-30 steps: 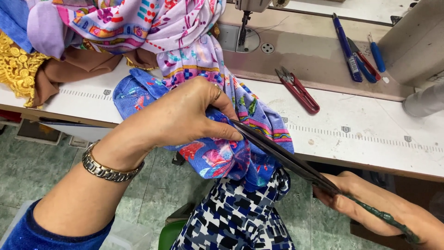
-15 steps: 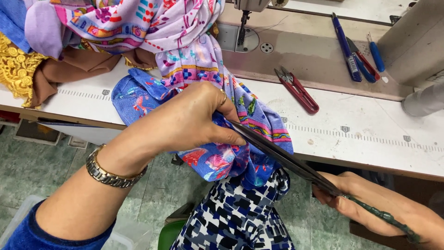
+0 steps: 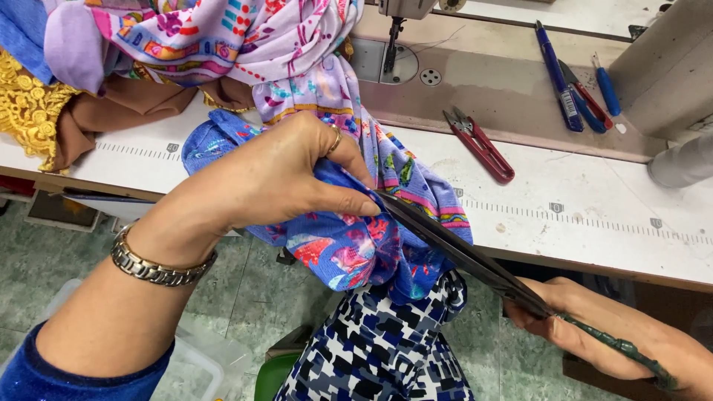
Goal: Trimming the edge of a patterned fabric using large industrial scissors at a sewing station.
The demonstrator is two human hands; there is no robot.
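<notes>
My left hand [image 3: 275, 178] pinches a fold of blue patterned fabric [image 3: 349, 252] at the front edge of the sewing table [image 3: 594, 223]. It wears a ring and a metal watch band [image 3: 160, 263]. My right hand [image 3: 609, 334] grips the dark green handles of long black scissors [image 3: 460, 252] at the lower right. The blade tips reach the fabric right beside my left thumb. The fabric drapes off the table down toward my lap.
A sewing machine needle and plate [image 3: 394, 52] sit at the top centre. Red thread snips [image 3: 483, 145], blue pens and small tools [image 3: 579, 89] lie on the table. Piled lilac, brown and yellow lace cloth [image 3: 89, 82] fills the top left. A clear plastic bin [image 3: 193, 371] stands on the floor.
My left hand has shifted slightly on the fabric fold; the scissors stay at the cloth by my thumb. Little else has moved.
</notes>
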